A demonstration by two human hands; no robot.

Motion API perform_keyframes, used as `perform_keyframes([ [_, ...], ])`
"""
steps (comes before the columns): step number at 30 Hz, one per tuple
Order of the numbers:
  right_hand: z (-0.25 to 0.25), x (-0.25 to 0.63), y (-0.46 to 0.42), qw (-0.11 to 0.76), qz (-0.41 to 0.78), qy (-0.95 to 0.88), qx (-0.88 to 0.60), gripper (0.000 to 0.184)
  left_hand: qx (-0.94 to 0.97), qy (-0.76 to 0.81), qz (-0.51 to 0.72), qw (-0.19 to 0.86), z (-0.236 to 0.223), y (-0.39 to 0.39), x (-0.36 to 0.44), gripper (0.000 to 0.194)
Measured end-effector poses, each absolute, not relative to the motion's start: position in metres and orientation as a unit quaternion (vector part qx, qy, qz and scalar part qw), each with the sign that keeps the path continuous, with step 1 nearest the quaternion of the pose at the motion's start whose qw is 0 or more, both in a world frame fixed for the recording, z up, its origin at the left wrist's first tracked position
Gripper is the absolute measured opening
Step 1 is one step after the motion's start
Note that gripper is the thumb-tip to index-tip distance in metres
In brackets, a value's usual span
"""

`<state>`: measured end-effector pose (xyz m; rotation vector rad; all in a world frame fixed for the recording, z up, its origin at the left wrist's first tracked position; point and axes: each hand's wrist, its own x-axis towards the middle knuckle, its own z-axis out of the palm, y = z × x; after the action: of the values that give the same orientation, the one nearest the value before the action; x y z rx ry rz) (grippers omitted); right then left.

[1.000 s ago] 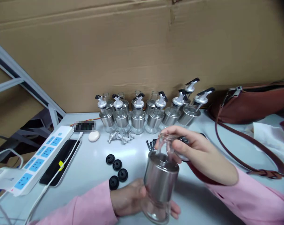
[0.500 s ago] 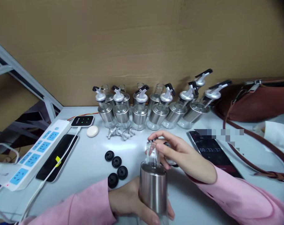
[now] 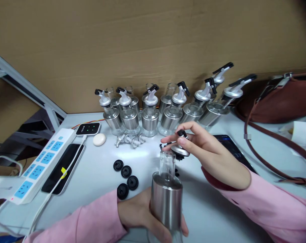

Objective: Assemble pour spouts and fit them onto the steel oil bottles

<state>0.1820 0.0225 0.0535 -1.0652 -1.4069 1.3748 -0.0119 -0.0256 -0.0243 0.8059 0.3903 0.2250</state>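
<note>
My left hand (image 3: 144, 213) is wrapped round a glass oil bottle (image 3: 166, 199) with a steel sleeve, upright and slightly tilted in the lower middle. The bottle's mouth has nothing in it. My right hand (image 3: 206, 148) pinches a pourer spout (image 3: 179, 151) with a silver collar and black lever, just right of and above the mouth. Whether the spout touches the glass rim, I cannot tell. Several black round stoppers (image 3: 126, 171) lie left of the bottle. Small black parts (image 3: 177, 172) show partly behind the bottle neck.
Several bottles fitted with spouts (image 3: 150, 121) stand along the cardboard wall, with others behind. Silver spout pieces (image 3: 130, 140) lie before them. Left are a power strip (image 3: 41, 165), phone (image 3: 63, 170), hotspot device (image 3: 88, 129) and white round case (image 3: 99, 139). A brown bag (image 3: 281, 101) sits right.
My right hand has moved right and up from the bottle's mouth, bringing the pourer spout into clearer view. My left hand keeps its hold on the bottle. The view has shifted slightly.
</note>
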Motion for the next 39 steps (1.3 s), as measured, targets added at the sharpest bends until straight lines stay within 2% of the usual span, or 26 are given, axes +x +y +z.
perform_keyframes([
  [3, 0.055, 0.181, 0.023, 0.462, 0.503, -0.577, -0.447, 0.023, 0.376, 0.19, 0.114, 0.9, -0.025, -0.026, -0.012, 0.057],
  [8, 0.061, 0.178, 0.022, 0.568, 0.429, -0.536, -0.453, 0.026, 0.361, 0.203, 0.098, 0.905, -0.025, -0.027, -0.012, 0.057],
  [11, 0.062, 0.178, 0.019, 0.589, 0.378, -0.55, -0.457, 0.014, 0.361, 0.205, 0.097, 0.905, -0.024, -0.027, -0.013, 0.058],
  [14, 0.061, 0.179, 0.019, 0.547, 0.333, -0.596, -0.484, 0.011, 0.361, 0.208, 0.092, 0.904, -0.022, -0.026, -0.012, 0.059],
  [17, 0.06, 0.181, 0.02, 0.512, 0.339, -0.63, -0.476, 0.01, 0.365, 0.207, 0.095, 0.903, -0.022, -0.025, -0.012, 0.056],
  [22, 0.062, 0.183, 0.024, 0.533, 0.397, -0.588, -0.46, 0.001, 0.36, 0.208, 0.1, 0.904, -0.026, -0.027, -0.012, 0.054],
  [26, 0.054, 0.18, 0.023, 0.534, 0.422, -0.587, -0.437, 0.004, 0.365, 0.21, 0.095, 0.902, -0.027, -0.027, -0.011, 0.055],
  [30, 0.047, 0.179, 0.023, 0.495, 0.425, -0.614, -0.443, 0.009, 0.338, 0.209, 0.11, 0.911, -0.025, -0.027, -0.011, 0.057],
  [35, 0.064, 0.192, 0.019, 0.438, 0.306, -0.7, -0.474, 0.009, 0.34, 0.208, 0.109, 0.911, -0.023, -0.026, -0.011, 0.052],
  [39, 0.076, 0.209, -0.002, 0.409, 0.193, -0.775, -0.441, 0.011, 0.332, 0.21, 0.108, 0.913, -0.026, -0.027, -0.012, 0.054],
])
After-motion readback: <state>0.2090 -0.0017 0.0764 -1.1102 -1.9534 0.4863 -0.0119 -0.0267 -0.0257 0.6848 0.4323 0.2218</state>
